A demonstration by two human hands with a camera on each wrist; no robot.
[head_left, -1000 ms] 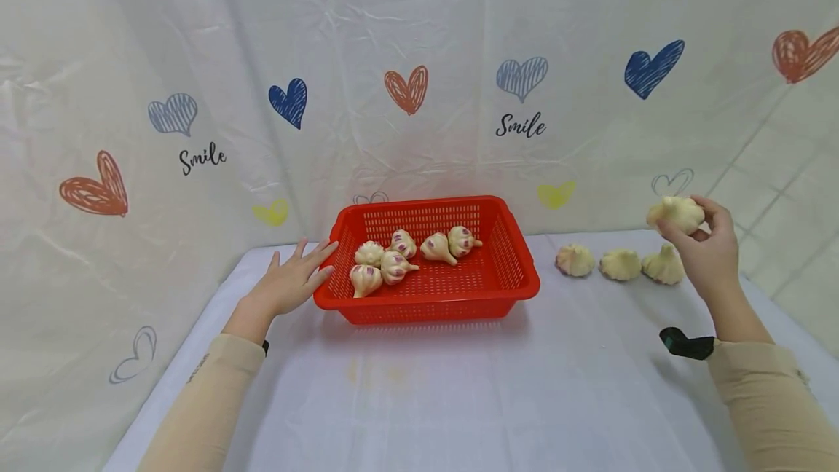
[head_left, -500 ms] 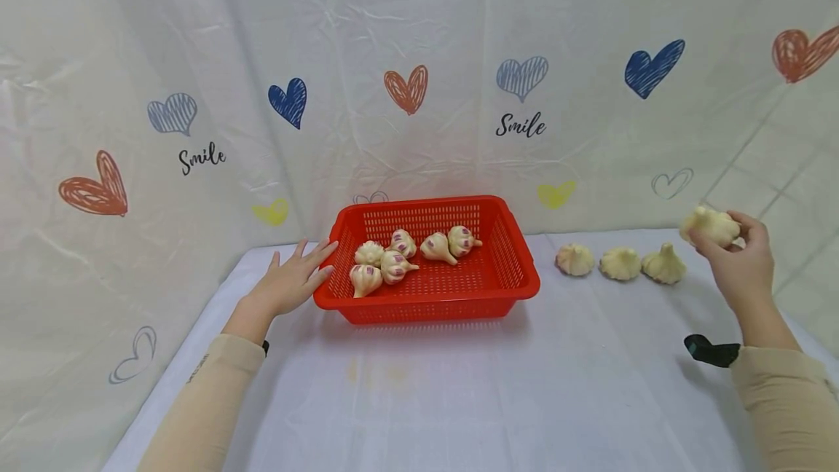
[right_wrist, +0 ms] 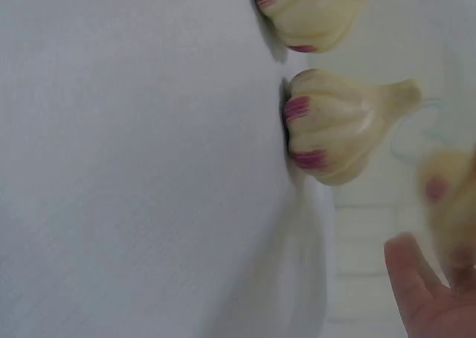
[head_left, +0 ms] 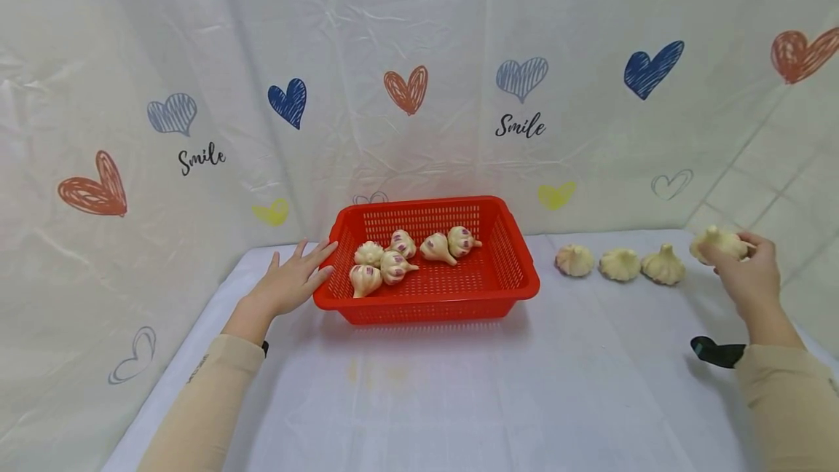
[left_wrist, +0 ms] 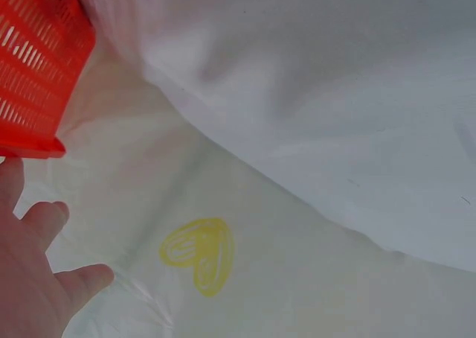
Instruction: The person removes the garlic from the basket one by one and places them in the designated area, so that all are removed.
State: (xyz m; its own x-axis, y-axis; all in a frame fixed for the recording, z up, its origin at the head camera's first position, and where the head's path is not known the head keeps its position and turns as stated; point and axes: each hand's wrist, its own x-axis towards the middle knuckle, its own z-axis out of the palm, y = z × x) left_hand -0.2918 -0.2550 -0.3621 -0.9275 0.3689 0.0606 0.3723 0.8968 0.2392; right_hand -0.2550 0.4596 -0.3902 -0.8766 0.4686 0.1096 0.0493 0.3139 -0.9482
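Observation:
In the head view, my right hand (head_left: pixel 754 279) grips a pale garlic bulb (head_left: pixel 716 246) low over the table's far right side. To its left, a row of garlic bulbs stands on the cloth, the nearest being an upright bulb (head_left: pixel 663 266). The right wrist view catches the held garlic bulb (right_wrist: pixel 450 208), blurred at the edge, beside the standing bulb (right_wrist: pixel 335 126). With fingers spread and straight, my left hand (head_left: pixel 288 284) touches the left rim of a red plastic basket (head_left: pixel 426 304). Several purple-marked bulbs (head_left: pixel 395 266) lie inside, mostly toward its left and middle.
A white cloth covers the table (head_left: pixel 446 399). Behind it hangs a pale curtain (head_left: pixel 354 42) printed with hearts and the word Smile. Two more bulbs, a pinkish bulb (head_left: pixel 574 260) and a middle bulb (head_left: pixel 619 264), sit between basket and right hand.
My right hand has carried the garlic bulb rightward past the row, then lowered it toward the cloth. The left hand and the basket have stayed in place.

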